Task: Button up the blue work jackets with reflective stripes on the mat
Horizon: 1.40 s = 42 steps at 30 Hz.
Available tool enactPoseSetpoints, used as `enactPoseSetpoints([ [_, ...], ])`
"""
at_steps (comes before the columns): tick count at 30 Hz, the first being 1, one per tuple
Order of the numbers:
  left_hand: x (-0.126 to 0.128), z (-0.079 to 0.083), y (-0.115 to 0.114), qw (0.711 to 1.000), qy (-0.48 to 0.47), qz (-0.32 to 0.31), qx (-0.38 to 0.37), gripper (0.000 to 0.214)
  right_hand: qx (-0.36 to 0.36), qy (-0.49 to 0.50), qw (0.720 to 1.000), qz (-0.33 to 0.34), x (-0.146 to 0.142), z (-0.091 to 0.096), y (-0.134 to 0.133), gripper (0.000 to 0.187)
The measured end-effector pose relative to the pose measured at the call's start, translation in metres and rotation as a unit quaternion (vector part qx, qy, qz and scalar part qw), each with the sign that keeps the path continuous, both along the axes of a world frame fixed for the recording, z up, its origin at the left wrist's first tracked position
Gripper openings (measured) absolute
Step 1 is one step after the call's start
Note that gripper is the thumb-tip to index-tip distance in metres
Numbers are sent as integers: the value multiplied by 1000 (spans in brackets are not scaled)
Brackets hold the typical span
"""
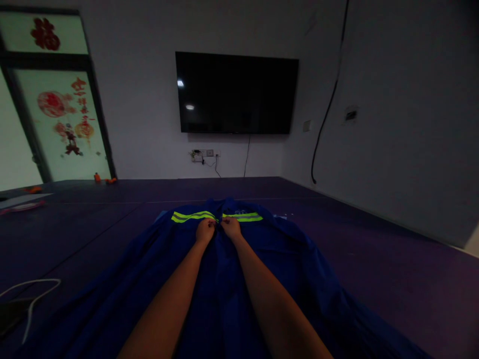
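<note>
A dark blue work jacket (pixel 262 254) lies spread on the floor in front of me, its collar pointing away. Yellow-green reflective strips (pixel 243 217) run across its chest on both sides of the front opening. My left hand (pixel 205 230) pinches the left front edge beside the end of its strip. Close by, my right hand (pixel 231 227) has its fingers closed on the right front edge at the same height. The two hands almost meet at the middle of the chest. Any button or fastener between the fingers is too small and dark to make out.
The jacket rests on a dark purple floor (pixel 374 279). A white cable (pixel 45 281) lies at the lower left beside a dark object. Orange items (pixel 111 180) sit near the glass door (pixel 63 119). A television (pixel 237 93) hangs on the far wall; a black cable (pixel 329 107) dangles at right.
</note>
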<state>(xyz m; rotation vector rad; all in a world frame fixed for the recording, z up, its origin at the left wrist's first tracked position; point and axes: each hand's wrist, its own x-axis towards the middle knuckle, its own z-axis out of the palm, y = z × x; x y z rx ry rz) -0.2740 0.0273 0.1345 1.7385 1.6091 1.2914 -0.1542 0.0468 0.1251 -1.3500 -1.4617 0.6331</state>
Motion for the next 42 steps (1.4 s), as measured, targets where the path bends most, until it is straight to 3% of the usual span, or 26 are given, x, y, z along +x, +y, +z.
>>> enactPoseSetpoints([
  [8,-6,-3,5,984,-173,-24,-15,18,4,127,991,-38,10,2,4,23],
  [13,-6,-2,5,971,-236,-39,-15,17,13,143,989,-14,8,3,0,21],
  [26,-1,-5,4,968,-245,-58,-10,10,45,70,995,49,-3,0,0,17],
  [42,-2,-9,4,954,-297,-44,-14,11,33,29,998,45,-4,-6,7,29],
])
